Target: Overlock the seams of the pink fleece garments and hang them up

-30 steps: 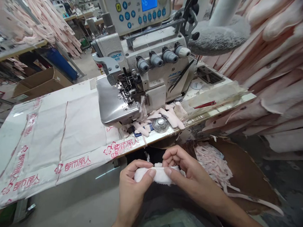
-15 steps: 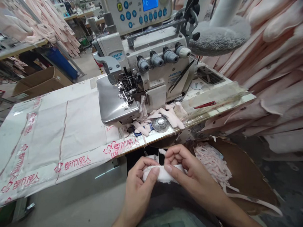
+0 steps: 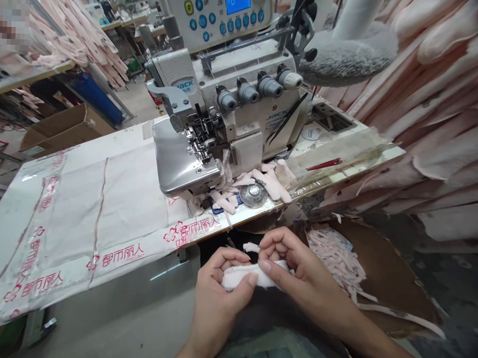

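Note:
Both hands grip a small white fleecy piece of fabric, held low in front of the table edge. My left hand is closed round its left end, with the thumb laid over the top. At the other end, my right hand pinches the fabric between thumb and curled fingers. A narrow pale end sticks out to the left from my right fingers. Beyond the hands stands an overlock sewing machine with a shiny metal plate. Part of the fabric is hidden by the fingers.
Pale scraps and a round clear disc lie by the machine. Red tweezers rest on the table. A cardboard box of fabric strips stands low on the right. Pink garments hang beside it.
My left thumb has slid to the right along the white fabric, and more of its left end shows. The narrow pale end has shifted slightly left and down.

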Available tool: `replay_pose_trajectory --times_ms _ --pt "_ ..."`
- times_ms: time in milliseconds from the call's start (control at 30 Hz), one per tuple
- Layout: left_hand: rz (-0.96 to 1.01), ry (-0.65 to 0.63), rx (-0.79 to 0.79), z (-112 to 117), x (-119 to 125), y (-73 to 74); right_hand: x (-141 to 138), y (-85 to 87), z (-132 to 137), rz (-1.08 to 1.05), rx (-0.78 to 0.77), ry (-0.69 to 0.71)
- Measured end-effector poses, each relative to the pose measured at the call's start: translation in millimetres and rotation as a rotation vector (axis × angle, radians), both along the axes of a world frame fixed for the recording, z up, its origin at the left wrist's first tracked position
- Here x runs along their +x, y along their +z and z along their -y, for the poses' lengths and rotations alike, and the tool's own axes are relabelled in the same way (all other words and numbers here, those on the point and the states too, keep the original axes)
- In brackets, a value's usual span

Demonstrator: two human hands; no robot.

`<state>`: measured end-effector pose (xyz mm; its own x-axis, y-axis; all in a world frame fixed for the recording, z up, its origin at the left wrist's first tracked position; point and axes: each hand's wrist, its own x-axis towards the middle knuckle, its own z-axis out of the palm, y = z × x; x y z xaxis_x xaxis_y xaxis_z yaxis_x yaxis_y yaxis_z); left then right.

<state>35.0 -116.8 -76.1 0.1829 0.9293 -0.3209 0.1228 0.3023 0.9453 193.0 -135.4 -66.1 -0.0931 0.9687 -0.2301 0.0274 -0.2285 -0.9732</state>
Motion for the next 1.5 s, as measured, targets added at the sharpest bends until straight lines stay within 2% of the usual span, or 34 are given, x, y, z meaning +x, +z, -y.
replay_pose_trajectory --times_ms 267,433,667,900,967,1133,1233,1367,1500 --pt "0.233 0.019 -0.198 1.5 -2.1 -13.1 -1.5 -1.0 -0.2 -0.033 -0.012 -0.003" --pt "0.270 0.014 -0.254 1.2 -2.5 -17.0 -2.0 -1.2 -2.4 -0.030 -0.012 -0.003" --pt "0.130 0.026 -0.119 0.2 -3.4 -11.9 -3.2 -2.6 -0.6 0.032 0.020 -0.002" --pt "-0.032 -0.079 -0.058 -3.2 -2.1 -5.0 -2.9 -2.4 3.1 0.112 0.052 0.007" --pt "-0.003 -0.053 -0.063 -2.5 -2.2 -7.5 -1.0 -2.4 2.9 0.088 0.036 0.012" --pt "0.267 0.010 -0.173 0.4 -0.5 -14.1 4.0 -0.9 1.0 -0.018 -0.022 -0.001" --pt "0.213 -0.013 -0.133 1.0 0.3 -11.9 5.0 1.0 0.9 -0.056 -0.042 -0.022" --pt "0.071 0.016 -0.010 3.4 -1.4 -8.0 3.2 1.8 2.5 0.017 -0.019 -0.033" --pt "0.078 -0.012 0.017 4.0 -1.8 -6.8 1.0 2.6 6.3 0.058 0.019 -0.020"
